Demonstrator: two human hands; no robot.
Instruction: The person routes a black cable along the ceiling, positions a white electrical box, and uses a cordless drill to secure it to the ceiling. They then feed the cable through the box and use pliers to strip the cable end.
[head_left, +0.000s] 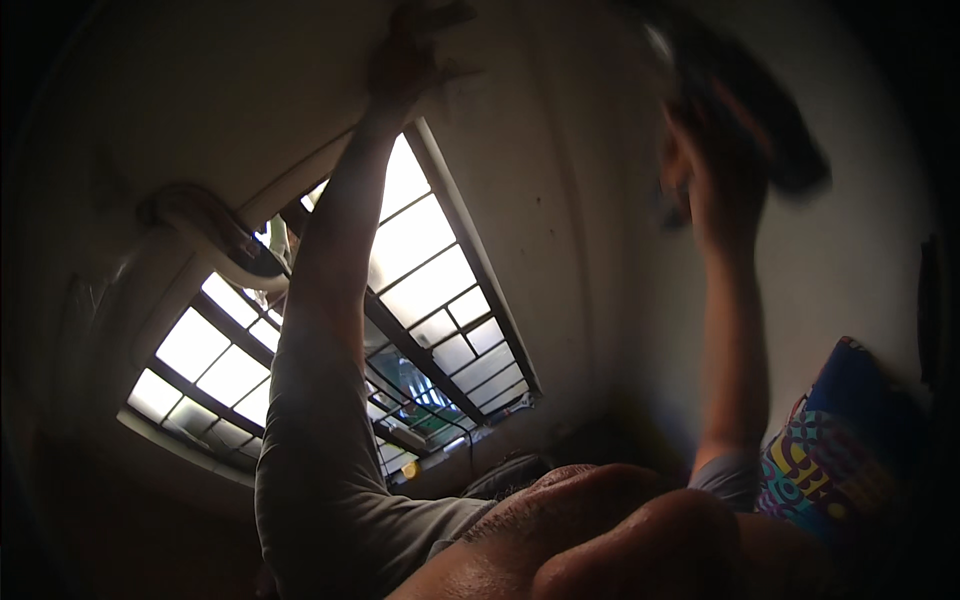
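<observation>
Both my arms are raised toward the upper part of the head view. My left hand is a dark shape near the top edge, in front of the pale wall. Its fingers are too dim and smeared to make out, and I cannot tell whether it holds anything. Higher on the right, my right hand is closed round a long dark object. Motion blurs this object, so its kind does not show; a lighter glint marks its upper left end. The grey sleeve covers my left upper arm.
A bright barred window stands behind my left arm. A curved pale thing crosses it at the left. At the lower right lies a blue cloth item with a colourful pattern. The plain wall spans the middle.
</observation>
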